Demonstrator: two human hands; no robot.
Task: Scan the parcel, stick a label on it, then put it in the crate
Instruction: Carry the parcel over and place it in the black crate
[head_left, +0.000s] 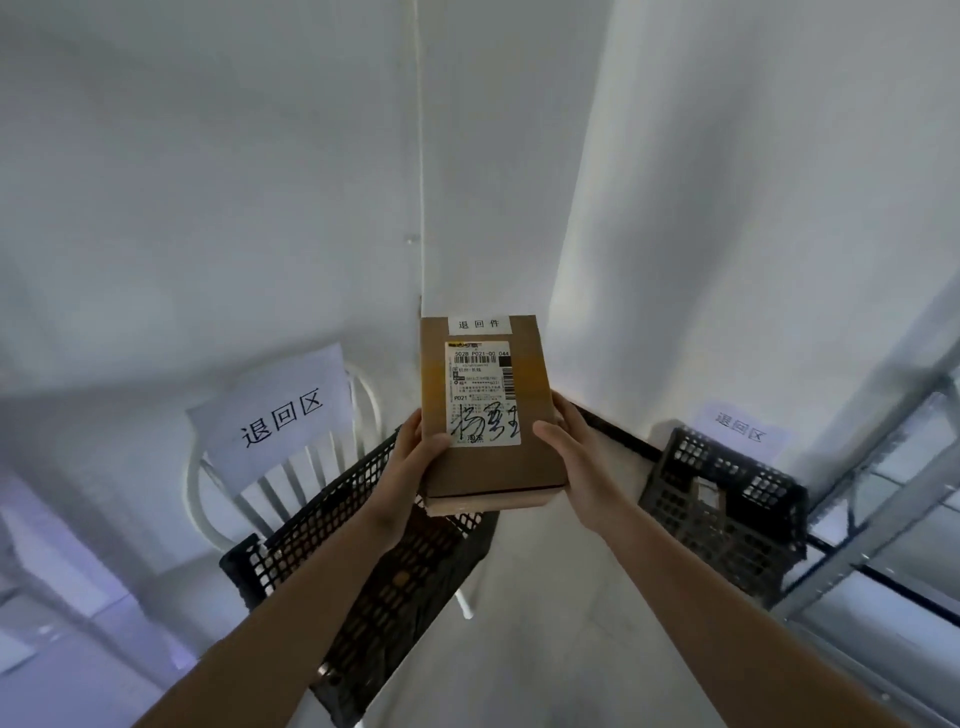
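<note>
A flat brown cardboard parcel (530, 457) is held up in the middle of the view, above a black mesh crate (332, 525). A white shipping label (480, 392) with barcodes and black handwriting covers its top face, and a small white sticker (479, 324) with printed characters sits at its far edge. My left hand (410, 467) grips the parcel's left side with the thumb on the label's lower corner. My right hand (576, 457) grips the right side, thumb on top. The crate's inside looks dark; its contents cannot be made out.
The crate rests on a white chair (291, 483) whose back carries a paper sign (280, 410). A second black mesh crate (727, 504) stands to the right below another paper sign (743, 426) on the wall. A metal shelf frame (883, 504) runs along the right edge. White walls meet in a corner behind.
</note>
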